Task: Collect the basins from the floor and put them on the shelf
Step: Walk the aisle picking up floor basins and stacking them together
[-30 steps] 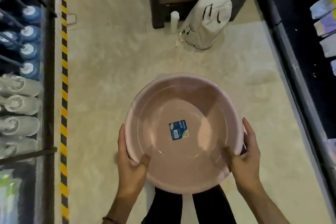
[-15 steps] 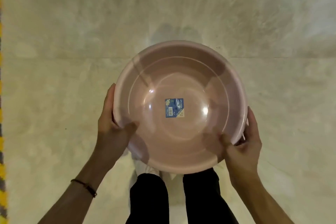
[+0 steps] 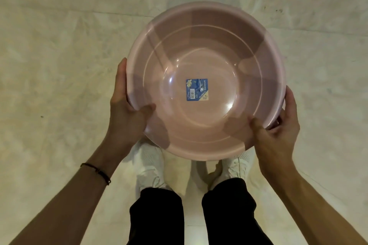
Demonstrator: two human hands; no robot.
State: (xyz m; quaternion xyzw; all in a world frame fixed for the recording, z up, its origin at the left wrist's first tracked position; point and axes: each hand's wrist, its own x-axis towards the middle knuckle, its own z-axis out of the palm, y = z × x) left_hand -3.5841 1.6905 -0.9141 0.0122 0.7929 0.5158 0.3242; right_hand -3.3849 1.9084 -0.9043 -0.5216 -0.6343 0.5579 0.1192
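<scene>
Basin-carrying was where I judged things stood. Nearest to me, black trousers (image 3: 157,215) and white shoes (image 3: 149,167) showed below. Just above them, my left hand (image 3: 127,109) clasped the pink basin (image 3: 205,79) at its near-left rim, thumb hooked inside the wall and the rest of the hand down the outside. My right hand (image 3: 278,131) gripped the near-right rim the same way, thumb in, fingers curled underneath. A dark cord bracelet (image 3: 97,171) sat on the left wrist. That basin hung upright and empty in the air above my shoes, a blue label (image 3: 196,89) stuck to its bottom. Beyond it lay only pale floor (image 3: 59,55). No shelf showed anywhere, and no other basins either. I reckoned the pickup was done for this one, the shelving was not, and I couldn't tell how many remained.
</scene>
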